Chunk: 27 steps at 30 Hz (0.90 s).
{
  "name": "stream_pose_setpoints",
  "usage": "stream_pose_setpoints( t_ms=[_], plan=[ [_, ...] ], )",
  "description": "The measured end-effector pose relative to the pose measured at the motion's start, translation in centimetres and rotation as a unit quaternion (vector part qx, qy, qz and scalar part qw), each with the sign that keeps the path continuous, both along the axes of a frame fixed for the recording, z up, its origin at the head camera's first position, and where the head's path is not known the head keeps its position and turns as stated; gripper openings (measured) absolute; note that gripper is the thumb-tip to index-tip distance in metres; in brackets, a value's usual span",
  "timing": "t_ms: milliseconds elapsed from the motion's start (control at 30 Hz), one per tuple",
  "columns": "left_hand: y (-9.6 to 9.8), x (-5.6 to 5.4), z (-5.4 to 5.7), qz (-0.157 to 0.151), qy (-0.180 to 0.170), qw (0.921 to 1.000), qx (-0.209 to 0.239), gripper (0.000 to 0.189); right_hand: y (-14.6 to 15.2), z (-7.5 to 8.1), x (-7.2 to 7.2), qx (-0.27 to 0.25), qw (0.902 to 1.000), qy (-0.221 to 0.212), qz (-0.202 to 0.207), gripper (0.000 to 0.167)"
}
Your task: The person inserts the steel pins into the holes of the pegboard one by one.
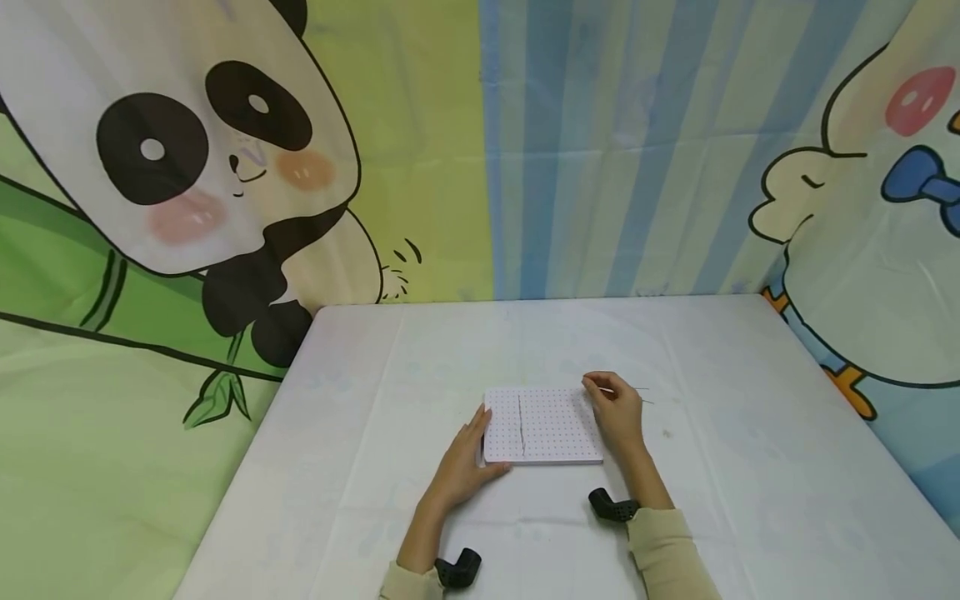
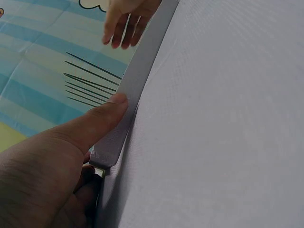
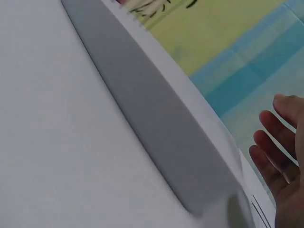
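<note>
A white board with a grid of small holes (image 1: 558,425) lies flat on the table. Several thin dark pins (image 2: 92,78) stand up from it, in a line towards its left side. My left hand (image 1: 463,468) holds the board's near left corner. Its thumb (image 2: 111,109) presses the front edge, while the fingers lie along the left side. Over the far right corner hovers my right hand (image 1: 617,410), its fingers loosely bent. Neither wrist view shows anything between the right fingers (image 3: 268,126); the thumb's contact there is hidden.
Two thin dark pins (image 1: 648,402) lie on the white-covered table (image 1: 720,467), just right of my right hand. A cloth wall with a printed panda (image 1: 240,167) and blue stripes rises behind the table.
</note>
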State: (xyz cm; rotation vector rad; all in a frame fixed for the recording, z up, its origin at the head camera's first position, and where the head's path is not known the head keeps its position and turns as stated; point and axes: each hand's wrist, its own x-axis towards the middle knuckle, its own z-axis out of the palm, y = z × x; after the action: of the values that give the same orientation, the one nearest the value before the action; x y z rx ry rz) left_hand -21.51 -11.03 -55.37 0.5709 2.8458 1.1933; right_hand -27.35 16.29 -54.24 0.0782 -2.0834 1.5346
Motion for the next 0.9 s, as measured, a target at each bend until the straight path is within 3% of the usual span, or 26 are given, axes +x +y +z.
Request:
stream_pose_setpoints(
  t_ms=[233, 367, 633, 900],
  plan=[
    [-0.2, -0.2, -0.1, 0.0, -0.001, 1.0, -0.004, 0.091, 5.0, -0.6, 0.0, 0.043, 0.9953, -0.018, -0.085, 0.019],
    [-0.3, -0.3, -0.3, 0.002, 0.001, 1.0, -0.008, 0.092, 6.6, -1.2, 0.2, 0.085, 0.9893, -0.037, -0.113, 0.016],
    [-0.1, -0.2, -0.4, 0.0, 0.004, 1.0, -0.006, 0.091, 7.4, -1.9, 0.2, 0.182, 0.9768, -0.062, -0.095, 0.009],
    [0.0, -0.3, -0.3, 0.0, 0.0, 1.0, -0.006, 0.092, 7.5, -2.1, 0.2, 0.215, 0.9715, -0.054, -0.082, 0.008]
  ],
)
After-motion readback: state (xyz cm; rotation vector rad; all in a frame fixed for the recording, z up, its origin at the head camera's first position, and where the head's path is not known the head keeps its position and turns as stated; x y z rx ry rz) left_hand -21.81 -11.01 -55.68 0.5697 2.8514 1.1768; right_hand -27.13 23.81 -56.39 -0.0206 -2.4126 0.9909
